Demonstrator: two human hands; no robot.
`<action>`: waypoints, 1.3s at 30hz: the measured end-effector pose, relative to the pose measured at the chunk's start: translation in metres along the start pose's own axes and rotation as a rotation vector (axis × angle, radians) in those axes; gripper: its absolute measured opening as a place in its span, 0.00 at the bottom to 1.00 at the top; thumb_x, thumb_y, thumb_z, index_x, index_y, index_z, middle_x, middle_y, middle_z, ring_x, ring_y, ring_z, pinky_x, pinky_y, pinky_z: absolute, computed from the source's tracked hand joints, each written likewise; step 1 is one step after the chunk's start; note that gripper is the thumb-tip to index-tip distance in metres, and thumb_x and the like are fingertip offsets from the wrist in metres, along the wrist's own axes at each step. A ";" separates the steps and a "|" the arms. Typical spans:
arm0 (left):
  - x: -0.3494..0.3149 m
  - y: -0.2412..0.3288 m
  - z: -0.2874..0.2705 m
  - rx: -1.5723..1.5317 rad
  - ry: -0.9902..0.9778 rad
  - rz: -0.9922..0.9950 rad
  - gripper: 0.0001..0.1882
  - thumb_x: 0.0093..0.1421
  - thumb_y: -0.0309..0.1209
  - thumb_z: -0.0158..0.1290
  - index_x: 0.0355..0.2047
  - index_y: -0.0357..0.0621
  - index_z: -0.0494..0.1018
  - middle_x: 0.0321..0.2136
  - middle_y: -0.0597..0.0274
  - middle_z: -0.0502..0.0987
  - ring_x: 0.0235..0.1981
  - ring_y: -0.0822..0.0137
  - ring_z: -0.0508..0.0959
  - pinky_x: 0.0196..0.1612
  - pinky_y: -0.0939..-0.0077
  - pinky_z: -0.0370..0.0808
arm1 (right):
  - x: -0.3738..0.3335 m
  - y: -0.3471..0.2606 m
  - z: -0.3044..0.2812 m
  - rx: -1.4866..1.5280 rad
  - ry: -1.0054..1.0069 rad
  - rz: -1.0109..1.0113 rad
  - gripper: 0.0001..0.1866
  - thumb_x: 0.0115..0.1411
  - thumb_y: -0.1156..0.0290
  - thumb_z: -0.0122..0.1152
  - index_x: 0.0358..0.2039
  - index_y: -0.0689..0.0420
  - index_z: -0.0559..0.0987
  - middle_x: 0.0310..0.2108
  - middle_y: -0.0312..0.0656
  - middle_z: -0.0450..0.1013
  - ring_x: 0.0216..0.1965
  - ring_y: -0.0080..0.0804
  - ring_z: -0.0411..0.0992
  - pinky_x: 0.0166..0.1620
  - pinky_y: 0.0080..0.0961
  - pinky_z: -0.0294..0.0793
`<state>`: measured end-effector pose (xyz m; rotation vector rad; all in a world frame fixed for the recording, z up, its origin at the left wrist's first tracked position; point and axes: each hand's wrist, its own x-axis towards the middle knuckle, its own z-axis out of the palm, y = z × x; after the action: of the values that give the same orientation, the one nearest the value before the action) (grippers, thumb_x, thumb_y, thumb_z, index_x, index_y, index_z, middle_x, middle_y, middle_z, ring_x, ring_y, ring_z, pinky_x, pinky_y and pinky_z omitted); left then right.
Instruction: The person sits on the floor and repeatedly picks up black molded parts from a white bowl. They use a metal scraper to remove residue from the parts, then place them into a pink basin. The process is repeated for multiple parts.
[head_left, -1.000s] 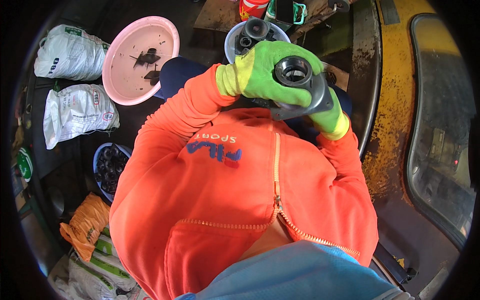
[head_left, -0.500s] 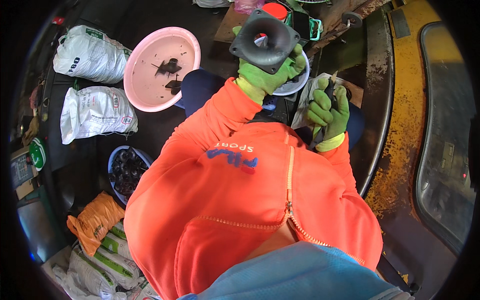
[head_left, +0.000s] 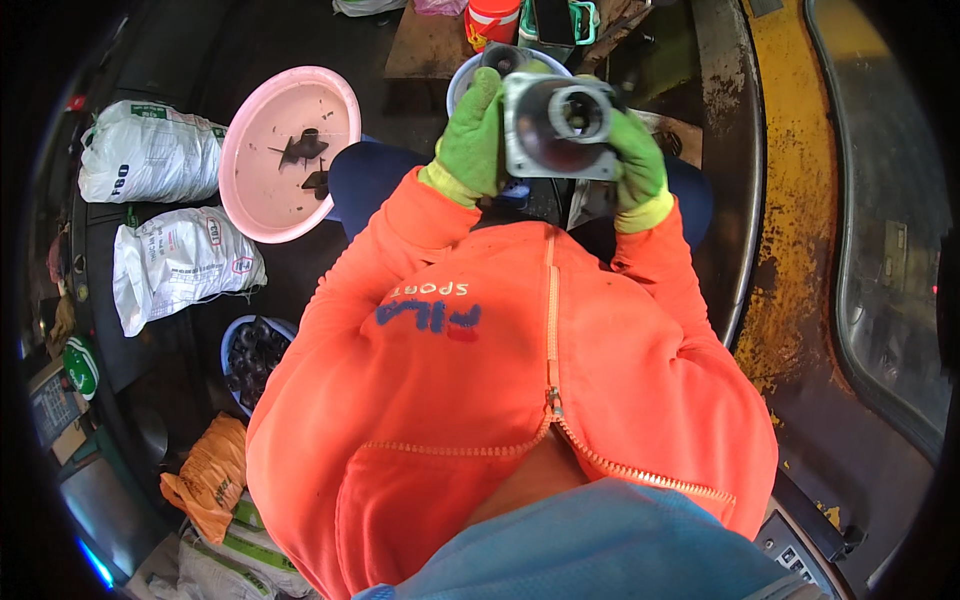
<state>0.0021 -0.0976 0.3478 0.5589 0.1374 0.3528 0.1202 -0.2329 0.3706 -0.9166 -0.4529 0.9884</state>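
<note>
A black plastic speaker horn (head_left: 548, 125) with a square flange is held up between my gloved hands. Its round collar faces up, and its flange catches the light. My left hand (head_left: 477, 135), in a green glove, is closed at the flange's left edge. At the opposite edge my right hand (head_left: 638, 165) grips it in a matching glove, fingers partly hidden behind the part. Whether a tool is still in my right hand cannot be seen. Just beyond, a pale blue basin (head_left: 461, 82) holds dark parts, among them another black horn (head_left: 503, 58).
A pink basin (head_left: 236, 190) with dark scraps stands on the left. White sacks (head_left: 150, 155) lie beyond it, and a blue tub (head_left: 290, 328) of black parts sits nearer. A red container (head_left: 492, 20) is at the back. Rusty yellow machinery (head_left: 800, 200) borders the right.
The horn has flipped from wide mouth up to collar up and come nearer. My right hand has moved left onto it; the dark-handled tool it held is out of sight. The view has shifted slightly.
</note>
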 end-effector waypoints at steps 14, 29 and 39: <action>0.002 0.021 -0.052 -0.275 0.180 -0.145 0.26 0.64 0.53 0.46 0.53 0.47 0.68 0.51 0.43 0.73 0.50 0.36 0.73 0.49 0.31 0.69 | -0.013 -0.009 -0.010 -1.458 0.135 -0.363 0.37 0.57 0.60 0.67 0.64 0.58 0.64 0.48 0.53 0.75 0.40 0.40 0.79 0.41 0.29 0.77; -0.003 0.026 -0.036 -0.175 0.203 -0.090 0.20 0.65 0.50 0.46 0.48 0.52 0.72 0.45 0.58 0.77 0.45 0.54 0.76 0.41 0.43 0.74 | -0.015 -0.006 -0.011 -1.607 0.030 -0.688 0.23 0.55 0.63 0.68 0.49 0.58 0.75 0.37 0.47 0.78 0.33 0.42 0.79 0.35 0.30 0.78; 0.002 0.021 -0.036 -0.165 0.159 -0.097 0.29 0.66 0.53 0.44 0.57 0.45 0.66 0.51 0.46 0.74 0.49 0.43 0.76 0.45 0.34 0.76 | -0.015 -0.011 0.003 -1.306 0.002 -0.581 0.13 0.61 0.74 0.60 0.46 0.59 0.78 0.40 0.47 0.78 0.38 0.42 0.78 0.40 0.30 0.77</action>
<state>-0.0097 -0.0622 0.3293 0.3595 0.2846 0.3108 0.1166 -0.2469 0.3822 -1.7783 -1.3404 0.0399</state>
